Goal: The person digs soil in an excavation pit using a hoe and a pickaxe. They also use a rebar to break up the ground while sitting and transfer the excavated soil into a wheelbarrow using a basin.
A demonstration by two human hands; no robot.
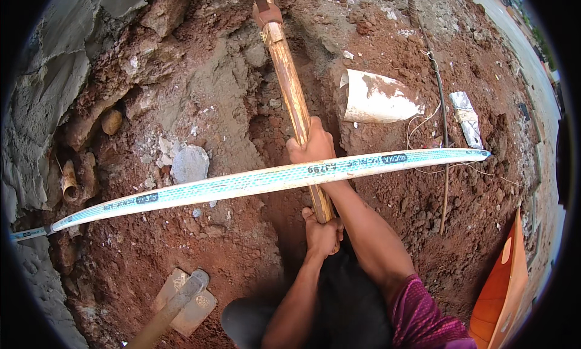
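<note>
Both my hands grip the wooden handle of a pickaxe [287,85]. My right hand [315,143] is wrapped round the middle of the handle. Closer to my body, my left hand [322,233] is closed round the handle's lower end. The tool's rusty metal head [268,13] points away from me and is cut off by the top of the view. A long white and blue plastic pipe [254,181] crosses above my right wrist and hides part of the handle. Below lies a narrow trench [284,149] in reddish soil.
A hoe [184,300] lies at the lower left. To the right are a broken white pipe piece [378,98], a thin rod [445,137], a silvery wrapped bundle [466,119] and an orange container [499,288]. A rough grey wall [45,101] rises at left, beside stones [190,164].
</note>
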